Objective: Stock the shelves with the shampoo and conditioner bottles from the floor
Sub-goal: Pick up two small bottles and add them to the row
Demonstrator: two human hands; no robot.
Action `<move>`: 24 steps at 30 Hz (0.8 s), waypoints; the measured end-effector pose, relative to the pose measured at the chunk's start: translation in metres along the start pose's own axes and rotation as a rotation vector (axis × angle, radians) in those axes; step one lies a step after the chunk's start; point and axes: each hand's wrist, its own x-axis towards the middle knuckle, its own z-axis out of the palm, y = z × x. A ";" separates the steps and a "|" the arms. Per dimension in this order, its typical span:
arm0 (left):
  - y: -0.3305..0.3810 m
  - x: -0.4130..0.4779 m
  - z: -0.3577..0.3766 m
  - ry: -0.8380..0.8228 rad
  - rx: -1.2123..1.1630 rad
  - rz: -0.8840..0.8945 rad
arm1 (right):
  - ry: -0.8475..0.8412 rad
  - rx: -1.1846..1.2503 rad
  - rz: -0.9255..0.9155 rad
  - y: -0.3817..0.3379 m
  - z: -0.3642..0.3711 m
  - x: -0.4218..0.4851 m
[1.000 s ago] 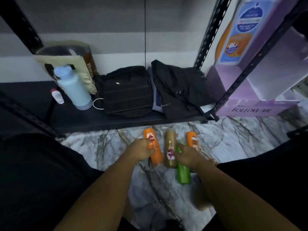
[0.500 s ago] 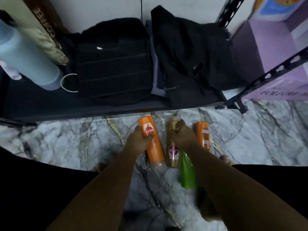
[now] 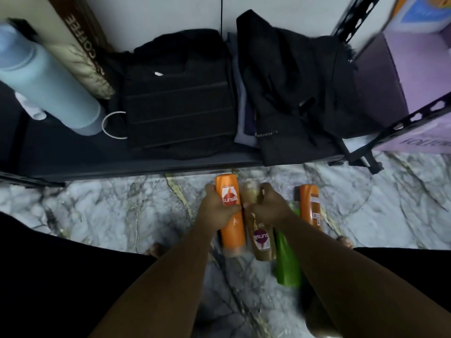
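Observation:
Several Sunsilk bottles lie side by side on the marble floor in front of the dark bottom shelf. My left hand grips the orange bottle at the left, thumb across its label. My right hand grips the brown bottle beside it, near the cap end. A green bottle lies partly under my right forearm. A second orange bottle lies further right, untouched.
The bottom shelf holds a pale blue flask, a coffee bag, a folded black bag and a black jacket. A purple box sits at the right behind a black shelf post. My dark-clad knees fill both lower corners.
The view has closed in on the shelf and floor. My right hand moved from the green bottle up to the brown bottle's cap end; my left hand stays on the orange bottle.

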 end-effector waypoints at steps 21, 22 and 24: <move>0.030 -0.112 -0.053 0.048 0.285 0.387 | 0.163 -0.031 -0.347 -0.031 -0.016 -0.127; 0.030 -0.115 -0.052 0.054 0.297 0.387 | 0.181 -0.065 -0.361 -0.030 -0.014 -0.131; 0.029 -0.120 -0.052 0.056 0.302 0.373 | 0.214 -0.075 -0.366 -0.028 -0.011 -0.136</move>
